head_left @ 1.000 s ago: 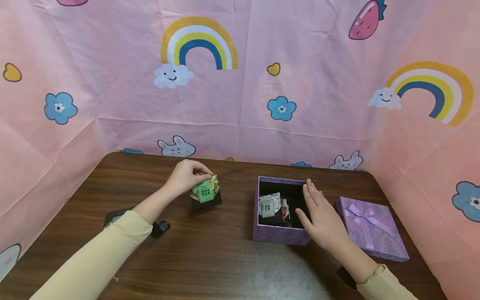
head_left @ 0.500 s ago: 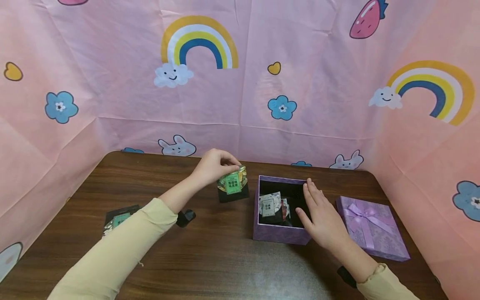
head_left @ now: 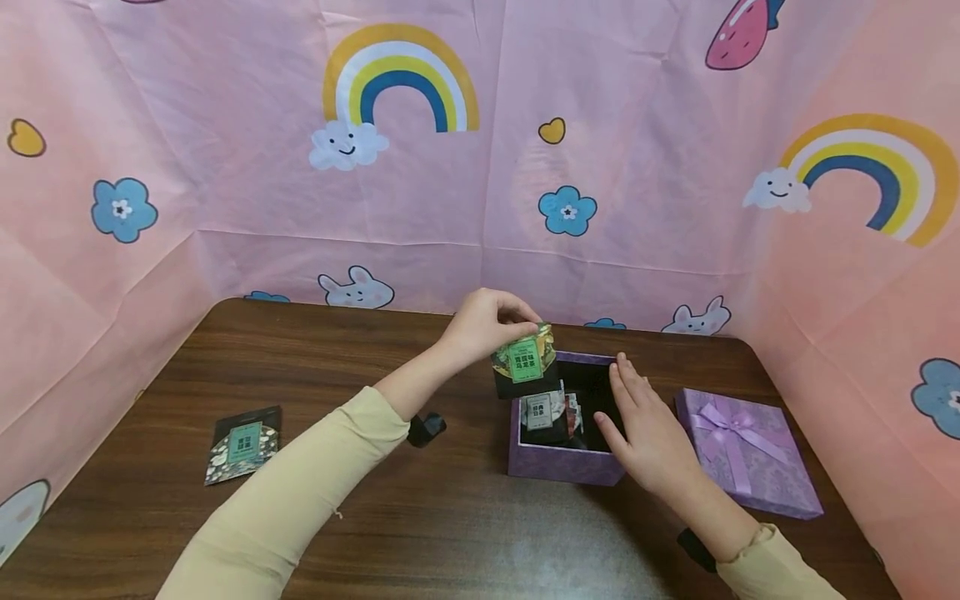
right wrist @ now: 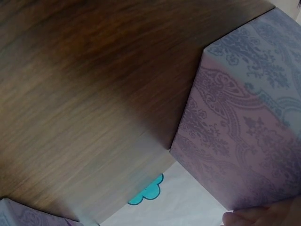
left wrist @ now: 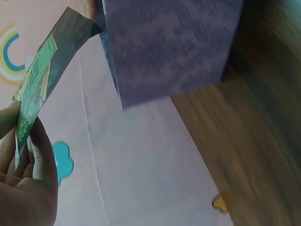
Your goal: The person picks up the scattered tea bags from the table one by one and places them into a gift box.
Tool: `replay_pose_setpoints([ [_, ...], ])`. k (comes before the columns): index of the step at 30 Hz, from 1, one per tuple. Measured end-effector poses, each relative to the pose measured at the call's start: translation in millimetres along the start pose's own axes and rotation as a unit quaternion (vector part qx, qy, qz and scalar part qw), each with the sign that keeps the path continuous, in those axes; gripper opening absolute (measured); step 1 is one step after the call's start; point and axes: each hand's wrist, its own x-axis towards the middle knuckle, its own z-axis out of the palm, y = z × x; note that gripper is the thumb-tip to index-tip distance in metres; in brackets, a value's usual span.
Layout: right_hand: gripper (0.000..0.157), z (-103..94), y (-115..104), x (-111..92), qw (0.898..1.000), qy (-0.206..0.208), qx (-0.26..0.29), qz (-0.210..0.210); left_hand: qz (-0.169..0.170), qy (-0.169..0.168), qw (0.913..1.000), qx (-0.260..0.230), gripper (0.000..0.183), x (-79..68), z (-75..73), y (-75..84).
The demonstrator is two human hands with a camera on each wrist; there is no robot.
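My left hand (head_left: 483,327) pinches a black-and-green tea sachet (head_left: 525,362) by its top edge. The sachet hangs just over the left side of an open purple box (head_left: 566,468). Seen from the left wrist, the sachet (left wrist: 43,70) is edge-on between thumb and fingers, apart from the box's outer wall (left wrist: 169,52). My right hand (head_left: 648,425) rests on the box's right rim with straight fingers; a bit of it (right wrist: 263,216) shows against the patterned wall in the right wrist view. Inside the box stand a sachet with a grey label (head_left: 538,414) and a red-marked packet (head_left: 573,417).
Right of the box lies its purple lid (head_left: 750,454) with a ribbon bow. Another black sachet with a green label (head_left: 243,446) lies at the left of the wooden table (head_left: 450,533). A pink patterned cloth (head_left: 420,200) hangs around the table's back and sides.
My left hand has carried the green sachet rightward from the middle of the table to above the box's left edge. The sachet lying at left is uncovered. My right hand stays put.
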Motion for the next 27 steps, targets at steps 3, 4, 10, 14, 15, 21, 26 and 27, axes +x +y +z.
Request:
replay_pose_setpoints([
  [3,0.076,0.1,0,0,1.000,-0.006,0.000,0.005,0.005,-0.006,0.9999,-0.009,0.013,2.4,10.8,3.7],
  [4,0.076,0.4,1,0,1.000,-0.007,0.000,0.006,0.007,-0.008,0.9999,-0.012,0.013,3.5,15.1,4.1],
  [10,0.075,0.3,0,1,1.000,-0.008,0.003,0.007,0.017,-0.023,0.9992,-0.028,0.013,7.8,36.0,7.9],
  [14,0.074,-0.4,-1,0,1.000,0.001,0.005,0.001,0.024,-0.043,0.9985,-0.026,0.013,7.2,45.1,8.7],
  [15,0.074,-0.4,-1,-1,1.000,0.004,0.005,0.000,0.025,-0.048,0.9982,-0.025,0.013,6.9,47.2,7.8],
  [21,0.075,-0.4,-2,-2,1.000,-0.001,0.007,0.001,0.019,-0.074,0.9970,0.009,0.011,4.7,55.2,-2.3],
  [26,0.076,0.6,-1,-1,1.000,-0.005,0.009,0.003,0.009,-0.085,0.9958,0.033,0.010,7.2,58.8,-10.8],
  [27,0.076,0.6,-1,-1,1.000,-0.004,0.009,0.003,0.010,-0.086,0.9955,0.036,0.010,8.0,59.5,-12.0],
])
